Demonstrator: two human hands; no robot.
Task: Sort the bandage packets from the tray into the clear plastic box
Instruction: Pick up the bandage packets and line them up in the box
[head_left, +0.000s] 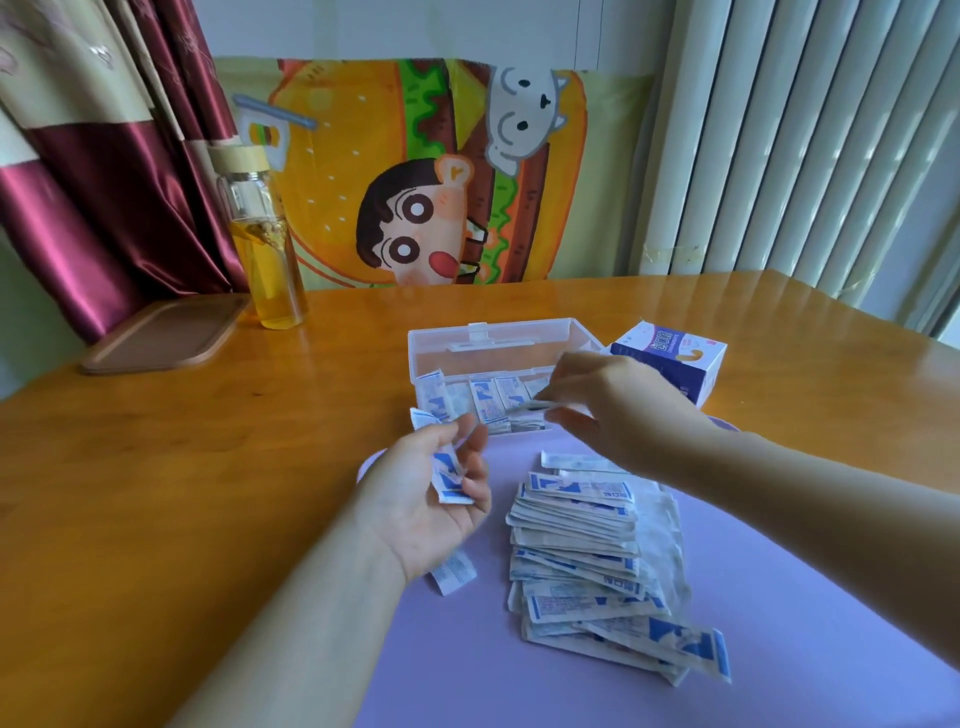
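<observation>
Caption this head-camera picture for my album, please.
Right hand pinches a bandage packet at the clear plastic box; left hand holds more packets beside the pile.

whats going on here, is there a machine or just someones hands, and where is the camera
No machine: this is one picture from a camera worn on a person's head, looking down at their two bare hands. The left hand holds a few bandage packets. The right hand pinches a single packet over the clear plastic box, which already has packets standing in it. A pile of packets lies on the purple tray on a wooden table.
</observation>
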